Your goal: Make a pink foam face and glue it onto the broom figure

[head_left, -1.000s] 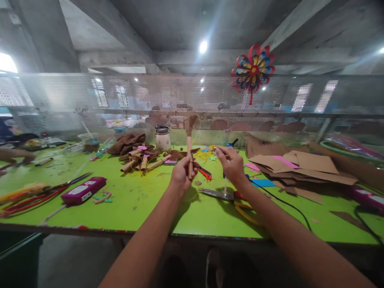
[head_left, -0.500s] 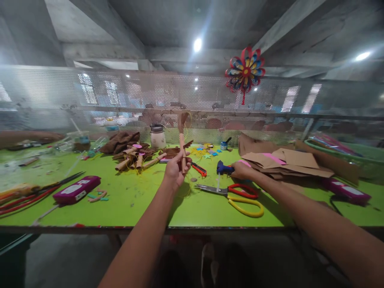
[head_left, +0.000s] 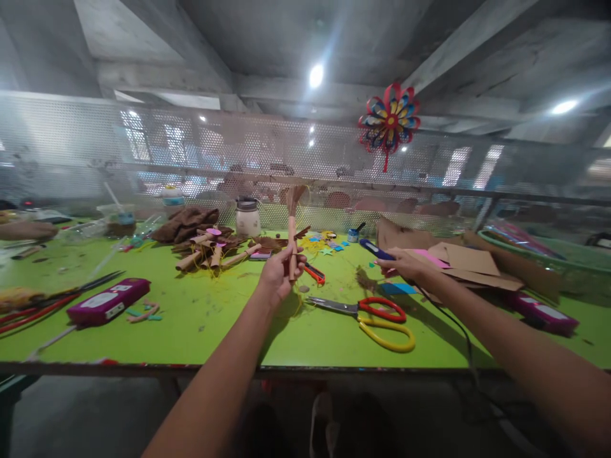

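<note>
Holding paper tube (head_left: 292, 228), blue tool (head_left: 375, 247) — scissors (head_left: 352, 308) near table edge (head_left: 324, 367).

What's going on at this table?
Someone has both hands busy over a green table. The left hand holds a thin brown roll upright, its flared end at the top. The right hand holds a dark blue tool off to the right, apart from the roll. Scissors with red and yellow handles lie on the table between the forearms. More brown rolls are heaped to the left, and brown sheets are piled to the right.
</note>
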### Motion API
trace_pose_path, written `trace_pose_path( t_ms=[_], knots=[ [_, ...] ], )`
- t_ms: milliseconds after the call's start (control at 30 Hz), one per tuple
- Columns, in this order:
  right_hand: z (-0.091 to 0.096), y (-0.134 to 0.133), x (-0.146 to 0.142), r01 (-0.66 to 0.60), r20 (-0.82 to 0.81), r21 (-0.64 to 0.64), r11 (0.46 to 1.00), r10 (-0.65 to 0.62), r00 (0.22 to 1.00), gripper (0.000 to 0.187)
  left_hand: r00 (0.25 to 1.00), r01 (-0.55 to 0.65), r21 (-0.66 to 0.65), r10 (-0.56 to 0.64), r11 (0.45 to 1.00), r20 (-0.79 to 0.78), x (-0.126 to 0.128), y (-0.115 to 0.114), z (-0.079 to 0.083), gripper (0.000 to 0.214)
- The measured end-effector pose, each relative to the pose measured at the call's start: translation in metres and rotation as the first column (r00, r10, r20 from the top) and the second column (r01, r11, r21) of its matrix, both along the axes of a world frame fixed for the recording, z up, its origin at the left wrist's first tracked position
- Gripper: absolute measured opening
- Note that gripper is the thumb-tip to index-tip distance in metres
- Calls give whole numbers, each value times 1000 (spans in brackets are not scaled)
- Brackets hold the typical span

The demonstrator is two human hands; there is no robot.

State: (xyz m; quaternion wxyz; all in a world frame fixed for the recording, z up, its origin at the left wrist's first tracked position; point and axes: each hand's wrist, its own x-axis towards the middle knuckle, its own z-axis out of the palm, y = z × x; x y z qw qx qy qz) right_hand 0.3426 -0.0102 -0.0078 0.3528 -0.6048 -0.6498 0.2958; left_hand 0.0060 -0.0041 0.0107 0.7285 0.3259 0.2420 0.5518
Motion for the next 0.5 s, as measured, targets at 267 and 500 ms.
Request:
trace_pose_path(
  t_ms=[267, 500],
  knots=[
    [10, -21, -43, -172, -302, 70, 983, 186, 935, 51, 998, -1, -30, -1, 1000, -69, 23, 8, -7, 20],
    [5, -26, -74, -164, -418, 172, 971, 223, 880, 49, 998, 25, -58, -29, 998, -58, 79, 8, 9, 17]
  ],
)
